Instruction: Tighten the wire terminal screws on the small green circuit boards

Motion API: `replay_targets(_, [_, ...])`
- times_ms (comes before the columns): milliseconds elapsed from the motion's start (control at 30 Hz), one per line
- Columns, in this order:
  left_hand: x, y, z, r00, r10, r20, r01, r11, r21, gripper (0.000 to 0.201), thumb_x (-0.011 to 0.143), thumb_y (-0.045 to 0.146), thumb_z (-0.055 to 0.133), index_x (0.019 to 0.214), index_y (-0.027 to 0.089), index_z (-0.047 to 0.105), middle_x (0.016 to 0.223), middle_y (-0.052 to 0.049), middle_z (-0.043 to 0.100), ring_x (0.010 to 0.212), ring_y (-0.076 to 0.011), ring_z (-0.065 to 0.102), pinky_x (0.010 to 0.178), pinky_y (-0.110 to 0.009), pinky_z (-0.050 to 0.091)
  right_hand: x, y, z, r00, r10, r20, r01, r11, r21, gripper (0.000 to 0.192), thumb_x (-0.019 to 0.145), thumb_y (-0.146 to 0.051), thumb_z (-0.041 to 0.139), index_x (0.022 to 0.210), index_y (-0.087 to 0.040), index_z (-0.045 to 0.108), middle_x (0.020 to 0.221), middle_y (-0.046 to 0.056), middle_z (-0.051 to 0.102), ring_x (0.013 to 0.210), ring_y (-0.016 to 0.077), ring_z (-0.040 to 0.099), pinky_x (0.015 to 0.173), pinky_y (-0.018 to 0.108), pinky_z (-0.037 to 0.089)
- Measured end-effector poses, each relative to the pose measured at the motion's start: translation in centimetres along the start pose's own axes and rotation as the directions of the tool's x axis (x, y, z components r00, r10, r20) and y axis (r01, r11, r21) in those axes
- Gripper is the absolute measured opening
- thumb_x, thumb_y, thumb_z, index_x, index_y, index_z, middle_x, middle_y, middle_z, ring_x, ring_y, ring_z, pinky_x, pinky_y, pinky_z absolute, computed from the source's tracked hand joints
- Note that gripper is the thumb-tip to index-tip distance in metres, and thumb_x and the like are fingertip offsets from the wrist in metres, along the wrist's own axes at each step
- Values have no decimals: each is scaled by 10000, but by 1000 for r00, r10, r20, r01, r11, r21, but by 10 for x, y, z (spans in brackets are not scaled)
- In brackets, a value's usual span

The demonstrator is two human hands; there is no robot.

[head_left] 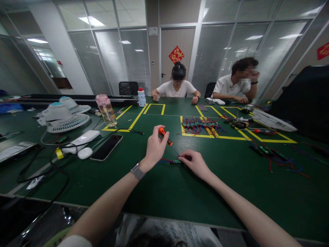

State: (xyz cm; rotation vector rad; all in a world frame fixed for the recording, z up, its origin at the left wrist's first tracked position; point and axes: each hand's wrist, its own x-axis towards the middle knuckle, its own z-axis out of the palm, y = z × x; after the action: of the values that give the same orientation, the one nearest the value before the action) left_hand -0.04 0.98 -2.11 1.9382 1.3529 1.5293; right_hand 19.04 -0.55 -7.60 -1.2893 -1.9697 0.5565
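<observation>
An orange-and-black screwdriver is gripped by the handle in my left hand. Its thin shaft slants down and right, with the tip close to a small green circuit board on the table. Thumb and fingers of my right hand are pinched together at the board's right end, beside the screwdriver tip. Red and blue wires run from the board's left end and pass behind my left wrist. Exactly where the tip touches is too small to make out.
Wired circuit boards lie bunched inside yellow tape, with more boards at right. A phone, white mouse, power strip, bottle and fans stand left. Two people sit across the green table.
</observation>
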Motion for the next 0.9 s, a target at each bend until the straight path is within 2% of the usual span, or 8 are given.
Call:
replay_targets(133, [3, 1, -6, 996, 31, -79, -34, 999, -30, 270, 940, 368, 469, 1152, 200, 476, 719, 39, 551, 526, -83, 558, 504, -178, 417, 1, 2, 0, 999, 32, -6, -32, 999, 28, 139, 812, -243, 628, 805, -167, 745, 755, 48, 704, 703, 187, 633, 665, 284, 465])
replay_targets(267, [7, 5, -16, 972, 207, -108, -213, 975, -56, 277, 954, 258, 419, 1223, 194, 431, 881, -15, 619, 793, -119, 632, 725, -233, 504, 2, 1, 0, 999, -4, 32, 4, 1000, 20, 181, 851, -248, 600, 819, -168, 760, 772, 54, 685, 703, 179, 622, 684, 286, 465])
replay_targets(400, [5, 10, -15, 918, 363, 160, -381, 919, 97, 316, 880, 130, 461, 1181, 201, 524, 989, -40, 619, 850, -136, 613, 773, -258, 486, 2, -1, -2, 995, -33, 98, 34, 999, -6, 213, 882, -266, 576, 851, -177, 767, 790, 56, 653, 703, 169, 605, 683, 283, 464])
replay_targets(467, [1, 10, -11, 889, 316, 331, -382, 911, 157, 329, 835, 131, 528, 1155, 197, 560, 1017, -44, 647, 871, -155, 622, 767, -260, 480, 1, -1, -4, 991, -57, 124, 59, 998, -14, 266, 910, -283, 535, 816, -174, 759, 787, 55, 635, 714, 168, 601, 689, 282, 460])
replay_targets(567, [-3, 5, -7, 802, 228, 552, -414, 878, 241, 100, 831, 256, 599, 867, 192, 667, 847, -22, 671, 763, -162, 629, 704, -253, 463, -2, -2, -7, 985, -104, 140, 106, 994, -4, 268, 925, -296, 500, 880, -174, 734, 788, 47, 616, 711, 167, 588, 673, 280, 455])
replay_targets(700, [-4, -3, -6, 716, 142, 683, -434, 858, 276, 205, 758, 400, 690, 851, 218, 701, 878, -24, 684, 789, -186, 641, 669, -249, 447, -7, 0, -8, 979, -128, 159, 128, 992, 16, 373, 781, -220, 662, 1149, -178, 617, 828, 28, 623, 737, 179, 586, 686, 290, 470])
replay_targets(800, [-4, -6, -5, 661, 104, 743, -435, 861, 266, 196, 736, 374, 719, 872, 233, 714, 883, -22, 700, 819, -196, 652, 695, -253, 453, -8, 2, -6, 978, -131, 162, 130, 991, 13, 424, 748, -136, 643, 1166, -185, 589, 830, 19, 628, 753, 178, 590, 706, 296, 475])
replay_targets(900, [-4, -7, -2, 647, 71, 759, -405, 875, 263, 140, 747, 322, 714, 853, 231, 723, 843, -24, 713, 803, -191, 662, 715, -248, 463, -7, 3, -6, 976, -132, 172, 129, 991, 32, 428, 762, -112, 607, 1180, -194, 573, 812, 8, 626, 744, 169, 588, 702, 288, 475])
